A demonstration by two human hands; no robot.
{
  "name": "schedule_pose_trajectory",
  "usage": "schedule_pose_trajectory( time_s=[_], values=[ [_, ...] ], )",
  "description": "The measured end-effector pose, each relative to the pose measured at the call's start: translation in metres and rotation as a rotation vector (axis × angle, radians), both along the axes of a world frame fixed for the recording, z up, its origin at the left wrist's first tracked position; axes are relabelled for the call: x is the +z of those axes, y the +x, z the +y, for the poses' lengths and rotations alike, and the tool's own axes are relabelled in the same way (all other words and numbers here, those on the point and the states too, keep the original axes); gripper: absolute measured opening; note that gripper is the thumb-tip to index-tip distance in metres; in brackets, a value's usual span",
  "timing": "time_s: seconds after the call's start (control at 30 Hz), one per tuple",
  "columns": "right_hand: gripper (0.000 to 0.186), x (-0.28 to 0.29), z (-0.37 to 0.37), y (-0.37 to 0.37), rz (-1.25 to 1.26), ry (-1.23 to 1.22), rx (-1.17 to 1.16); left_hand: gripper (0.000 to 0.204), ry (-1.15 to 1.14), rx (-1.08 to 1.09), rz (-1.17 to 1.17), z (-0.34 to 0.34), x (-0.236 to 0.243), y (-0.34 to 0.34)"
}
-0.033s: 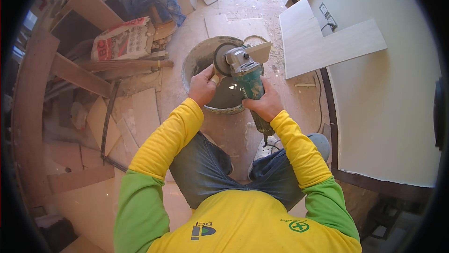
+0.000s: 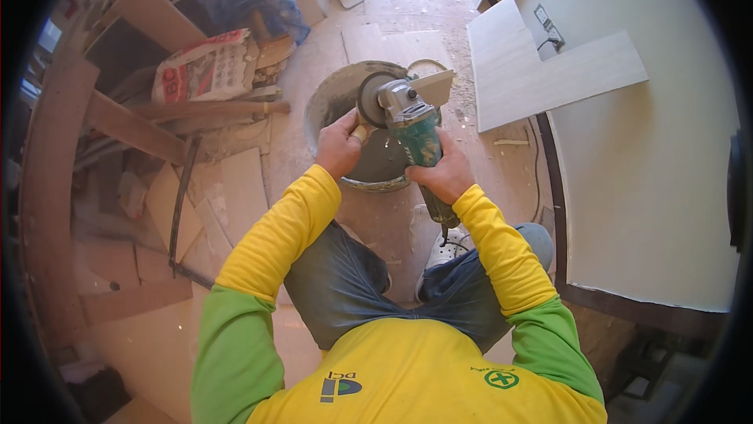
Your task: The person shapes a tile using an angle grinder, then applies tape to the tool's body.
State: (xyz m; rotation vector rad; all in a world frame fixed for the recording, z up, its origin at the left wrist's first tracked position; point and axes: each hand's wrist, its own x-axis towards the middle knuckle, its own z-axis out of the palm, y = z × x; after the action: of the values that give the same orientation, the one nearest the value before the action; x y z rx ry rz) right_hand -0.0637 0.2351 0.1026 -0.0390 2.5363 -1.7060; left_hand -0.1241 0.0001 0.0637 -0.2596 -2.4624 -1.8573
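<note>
My right hand [image 2: 449, 169] is closed around the teal body of an angle grinder [image 2: 420, 138], near its dark rear handle. The grinder's grey metal head and round dark disc [image 2: 372, 100] point away from me, over a round bucket [image 2: 320, 110] with grey liquid inside. My left hand [image 2: 342, 144] is closed beside the disc's lower left edge. A small pale yellow bit shows at its fingertips; what it grips is too hidden to name. Just beyond the grinder head, a pale flat piece [image 2: 437, 87] sticks out to the right.
A large L-shaped pale panel [image 2: 518, 71] leans by the right wall near a socket [image 2: 554, 34]. A printed sack [image 2: 205, 69], blue plastic sheeting [image 2: 251, 0] and wooden boards [image 2: 149, 134] crowd the left. Cut tiles [image 2: 245, 192] lie on the dusty floor, and a cord [image 2: 537, 173] runs by the wall.
</note>
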Motion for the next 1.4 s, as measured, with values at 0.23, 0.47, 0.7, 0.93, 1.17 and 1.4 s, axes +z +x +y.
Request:
schedule_pose_trajectory(
  time_s=[0.23, 0.47, 0.7, 0.93, 1.17, 1.4],
  values=[
    [0.080, -0.003, 0.007, -0.006, -0.063, -0.032, -0.115, 0.037, 0.125, -0.044, -0.128, -0.011, -0.003, 0.003],
    [0.069, -0.028, 0.056, -0.040, -0.017, -0.004, -0.353, 0.036, 0.088, -0.032, -0.142, -0.007, -0.001, 0.003],
    [0.061, -0.026, 0.079, -0.057, -0.168, -0.155, -0.490, 0.035, 0.071, -0.015, -0.143, -0.006, -0.001, 0.000],
    [0.069, -0.045, 0.047, -0.021, 0.001, -0.040, -0.296, 0.035, 0.118, 0.006, -0.175, -0.005, -0.002, 0.002],
    [0.071, -0.035, 0.040, -0.018, 0.033, -0.032, -0.327, 0.034, 0.105, 0.001, -0.170, -0.008, -0.002, 0.003],
    [0.046, -0.068, 0.111, -0.049, -0.147, -0.459, -0.631, 0.037, -0.412, -0.041, 0.205, -0.011, -0.004, 0.012]
  ],
)
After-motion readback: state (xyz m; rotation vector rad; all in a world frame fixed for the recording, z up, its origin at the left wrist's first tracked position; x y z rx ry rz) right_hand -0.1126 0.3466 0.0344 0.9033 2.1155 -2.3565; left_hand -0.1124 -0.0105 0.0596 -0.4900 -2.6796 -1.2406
